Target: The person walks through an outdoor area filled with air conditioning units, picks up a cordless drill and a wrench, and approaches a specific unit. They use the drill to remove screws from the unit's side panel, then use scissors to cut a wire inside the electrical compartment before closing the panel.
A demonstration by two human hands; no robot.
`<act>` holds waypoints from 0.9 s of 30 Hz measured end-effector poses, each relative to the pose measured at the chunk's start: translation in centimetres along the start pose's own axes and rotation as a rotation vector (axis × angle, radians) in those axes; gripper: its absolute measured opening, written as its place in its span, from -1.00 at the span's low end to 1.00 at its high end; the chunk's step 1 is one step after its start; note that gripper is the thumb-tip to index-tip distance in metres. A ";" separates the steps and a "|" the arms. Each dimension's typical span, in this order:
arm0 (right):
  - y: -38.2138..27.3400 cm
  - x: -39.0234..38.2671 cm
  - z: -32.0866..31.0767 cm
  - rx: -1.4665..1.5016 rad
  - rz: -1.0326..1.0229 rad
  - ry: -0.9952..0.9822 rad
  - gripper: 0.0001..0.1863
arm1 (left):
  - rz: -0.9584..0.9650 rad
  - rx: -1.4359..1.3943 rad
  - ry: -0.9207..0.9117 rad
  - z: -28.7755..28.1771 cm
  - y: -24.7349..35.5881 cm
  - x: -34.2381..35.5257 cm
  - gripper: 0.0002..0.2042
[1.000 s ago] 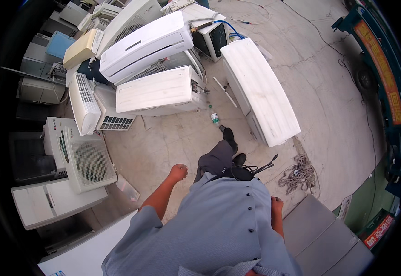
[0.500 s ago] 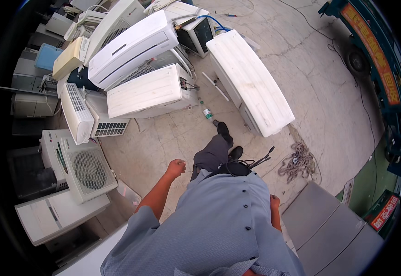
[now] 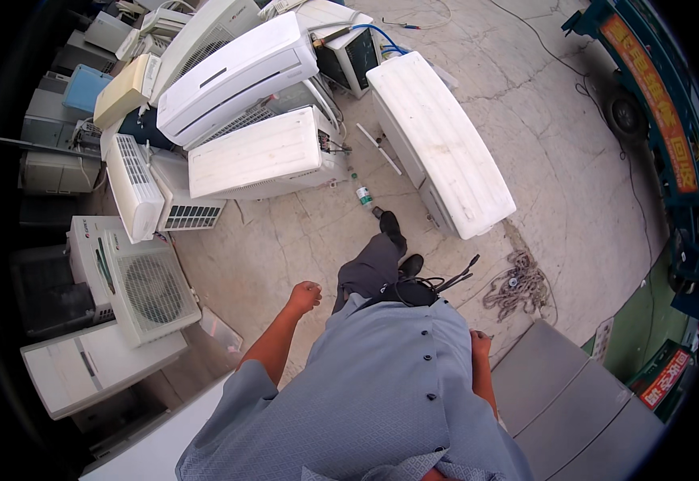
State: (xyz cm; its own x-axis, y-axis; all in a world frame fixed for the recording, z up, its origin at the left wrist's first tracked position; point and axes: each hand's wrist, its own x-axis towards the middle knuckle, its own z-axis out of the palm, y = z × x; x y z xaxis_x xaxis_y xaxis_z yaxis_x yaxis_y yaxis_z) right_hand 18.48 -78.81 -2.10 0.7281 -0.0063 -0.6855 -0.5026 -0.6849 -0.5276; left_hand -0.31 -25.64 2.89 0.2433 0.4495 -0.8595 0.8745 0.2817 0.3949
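Observation:
My left hand (image 3: 305, 297) hangs beside my thigh over the concrete floor. Its fingers are loosely curled, and nothing shows in them. On my other side, my right hand (image 3: 481, 345) hangs close against my shirt; its fingers are mostly hidden, so I cannot tell their grip. A plastic bottle with a green and white label (image 3: 363, 195) lies just beyond my front shoe (image 3: 392, 229). Ahead stands a long white-topped outdoor air-conditioner unit (image 3: 446, 148). Another outdoor unit (image 3: 257, 152) lies to its left, beside a white indoor air-conditioner unit (image 3: 237, 80). Neither hand touches these units.
An outdoor unit with a round fan grille (image 3: 153, 289) sits at left near a white cabinet-like appliance (image 3: 97, 369). Tangled rope (image 3: 518, 284) lies right of my feet. Grey panels (image 3: 574, 401) are at lower right, and a dark teal truck (image 3: 646, 96) stands at far right.
My right hand has swung slightly out from my shirt and shows more. The left hand has barely moved. The view has shifted slightly; the units stay in place.

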 end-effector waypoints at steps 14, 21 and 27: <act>2.9 -0.1 0.1 0.028 0.052 0.041 -0.62 | 0.011 -0.048 -0.020 0.5 -0.9 0.2 -0.73; 1.2 -0.6 -0.3 -0.029 0.024 0.077 -0.62 | 0.010 -0.040 -0.025 1.1 -0.2 -0.2 -0.72; 2.0 -0.5 0.1 0.022 0.006 0.083 -0.62 | 0.028 -0.009 -0.029 0.9 -0.8 0.5 -0.71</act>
State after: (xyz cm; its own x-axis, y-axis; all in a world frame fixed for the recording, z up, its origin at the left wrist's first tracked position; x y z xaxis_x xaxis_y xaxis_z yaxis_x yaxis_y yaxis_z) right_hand 17.06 -80.14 -2.83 0.7608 -0.0715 -0.6451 -0.5167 -0.6681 -0.5353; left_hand -0.55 -26.40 1.87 0.2799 0.4325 -0.8571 0.8633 0.2772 0.4218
